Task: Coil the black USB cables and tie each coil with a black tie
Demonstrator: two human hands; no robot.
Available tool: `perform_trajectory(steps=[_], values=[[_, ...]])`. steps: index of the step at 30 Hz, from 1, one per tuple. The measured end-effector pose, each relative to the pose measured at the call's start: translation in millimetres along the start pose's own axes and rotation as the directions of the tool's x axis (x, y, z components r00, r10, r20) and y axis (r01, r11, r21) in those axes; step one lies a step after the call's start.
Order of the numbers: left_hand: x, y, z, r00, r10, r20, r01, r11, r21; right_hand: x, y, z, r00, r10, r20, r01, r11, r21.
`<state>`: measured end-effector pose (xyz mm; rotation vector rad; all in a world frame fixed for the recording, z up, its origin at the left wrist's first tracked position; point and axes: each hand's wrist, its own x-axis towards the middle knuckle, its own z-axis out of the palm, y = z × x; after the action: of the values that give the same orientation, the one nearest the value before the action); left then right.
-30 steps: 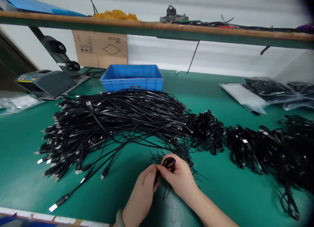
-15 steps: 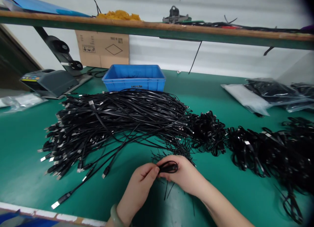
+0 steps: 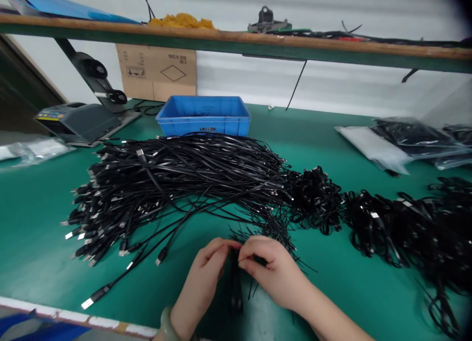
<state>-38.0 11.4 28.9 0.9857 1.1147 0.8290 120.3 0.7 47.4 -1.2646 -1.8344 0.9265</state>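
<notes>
My left hand and my right hand meet over the green mat, fingers closed on a black flat cable. Its coiled part is mostly hidden by my fingers, and a doubled length hangs below them. Just beyond my fingertips lies a tangle of thin black ties. A large heap of loose black USB cables spreads to the left, with its metal plugs facing left and towards me. Bundled black cables lie in a row to the right.
A blue plastic bin stands behind the heap. A grey tape dispenser sits at the back left. Bagged cables lie at the right. A wooden-edged shelf spans above, and the mat's front edge runs near me.
My hands have shifted apart slightly, and my fingers now cover the cable loop that showed earlier. A doubled length of cable now hangs lower beneath them. The whole view has drifted slightly.
</notes>
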Motion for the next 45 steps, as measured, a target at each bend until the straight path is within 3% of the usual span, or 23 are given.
perform_trajectory(steps=[4,6,9,12,15,16,18,19,21,23,24,25,27,29,30,32,33,35,37,39,43,45], values=[[-4.0,0.1,3.1,0.971,-0.051,0.232,0.054,0.999,-0.007,1.6,5.3,-1.3,0.986,0.067,-0.151,-0.071,0.997,-0.017],[-6.0,1.8,3.4,0.980,0.046,0.196,-0.056,0.997,0.046,1.0,8.5,-0.4,0.986,0.094,-0.136,-0.097,0.995,-0.013],[-4.0,5.8,0.6,0.967,0.236,0.096,-0.254,0.925,0.283,-1.1,8.6,2.1,0.979,0.201,-0.026,-0.191,0.957,0.218],[0.5,4.8,-1.4,0.951,0.300,0.072,-0.303,0.862,0.406,-2.2,5.2,1.7,0.971,0.240,0.020,-0.225,0.876,0.426],[0.9,-4.0,3.0,0.981,0.126,0.149,-0.154,0.969,0.193,-3.1,3.1,-0.5,0.983,0.132,-0.128,-0.081,0.936,0.342],[-0.1,-8.3,6.1,0.973,0.049,0.227,-0.060,0.997,0.042,-3.7,3.1,-0.2,0.982,0.075,-0.172,-0.021,0.954,0.298],[-2.8,-17.1,13.3,0.905,-0.037,0.424,0.164,0.950,-0.267,-5.5,4.7,3.5,0.978,0.039,-0.206,0.032,0.944,0.328],[-3.9,-20.9,16.9,0.860,-0.038,0.509,0.260,0.890,-0.374,-6.6,6.2,6.6,0.979,0.076,-0.191,0.014,0.904,0.427],[-4.5,-25.7,22.1,0.803,-0.027,0.595,0.360,0.818,-0.448,-8.6,10.1,12.4,0.978,0.187,-0.089,-0.076,0.724,0.686],[-2.9,-25.2,23.2,0.814,-0.062,0.577,0.336,0.861,-0.382,-9.7,13.8,10.6,0.972,0.234,0.033,-0.158,0.541,0.826],[-1.6,-22.7,22.1,0.843,-0.082,0.532,0.288,0.904,-0.316,-9.7,15.3,4.3,0.972,0.231,0.047,-0.165,0.525,0.835],[-0.2,-19.0,19.8,0.877,-0.094,0.471,0.227,0.945,-0.235,-9.4,16.5,-6.5,0.974,0.227,0.013,-0.144,0.573,0.807],[1.9,-9.0,12.4,0.930,-0.078,0.359,0.105,0.993,-0.055,-7.9,19.8,-41.7,0.965,0.185,-0.187,-0.030,0.783,0.621],[3.0,2.0,1.7,0.964,-0.040,0.262,0.011,0.994,0.111,-5.7,28.3,-89.7,0.894,0.023,-0.447,0.081,0.974,0.213],[3.4,7.1,-4.8,0.980,-0.025,0.197,-0.011,0.984,0.180,-4.6,36.0,-114.8,0.843,-0.099,-0.529,0.093,0.995,-0.038],[5.2,15.9,-19.7,0.998,0.051,0.034,-0.059,0.949,0.310,-3.2,59.0,-159.2,0.754,-0.235,-0.613,-0.030,0.920,-0.390],[7.0,19.5,-28.0,0.991,0.121,-0.058,-0.089,0.918,0.386,-3.2,73.4,-175.8,0.738,-0.242,-0.630,-0.121,0.871,-0.476],[13.1,25.6,-45.3,0.929,0.314,-0.196,-0.150,0.804,0.576,-4.6,103.2,-195.5,0.760,-0.196,-0.620,-0.217,0.822,-0.526],[22.6,30.5,-61.7,0.839,0.495,-0.224,-0.167,0.627,0.761,-7.6,126.3,-199.3,0.793,-0.136,-0.594,-0.253,0.814,-0.523],[34.5,33.9,-74.4,0.803,0.570,-0.176,-0.141,0.467,0.873,-10.2,134.9,-193.5,0.795,-0.105,-0.597,-0.279,0.811,-0.515],[52.6,37.2,-80.5,0.874,0.472,-0.112,-0.072,0.354,0.932,-4.8,103.6,-167.5,0.707,-0.191,-0.680,-0.281,0.807,-0.519],[50.9,39.8,-72.5,0.861,0.500,-0.090,-0.108,0.353,0.929,4.1,73.9,-146.8,0.739,-0.272,-0.617,-0.151,0.825,-0.545]])
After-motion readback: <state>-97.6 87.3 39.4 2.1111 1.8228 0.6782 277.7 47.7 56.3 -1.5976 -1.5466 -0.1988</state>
